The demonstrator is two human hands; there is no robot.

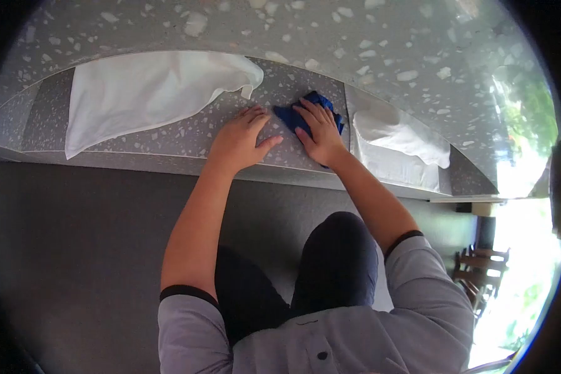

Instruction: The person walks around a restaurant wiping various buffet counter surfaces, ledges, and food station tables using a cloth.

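A crumpled dark blue cloth point(286, 116) lies on the speckled grey stone ledge point(168, 138). My right hand point(321, 131) presses down on it, with the fingers over its top and the thumb to the left; part of the cloth is hidden under the palm. To the left, my left hand point(238, 138) rests on the bare stone with its fingers stretched out and its thumb apart, holding nothing. Beyond the left hand, a white cloth point(155, 93) is spread over the ledge, one corner hanging at its front edge.
Right of the blue cloth lies another white cloth point(396, 134), partly folded. A speckled stone surface point(305, 31) curves along behind the ledge. Dark floor point(93, 249) stretches below. Wooden chairs point(480, 268) stand by the bright opening at the far right.
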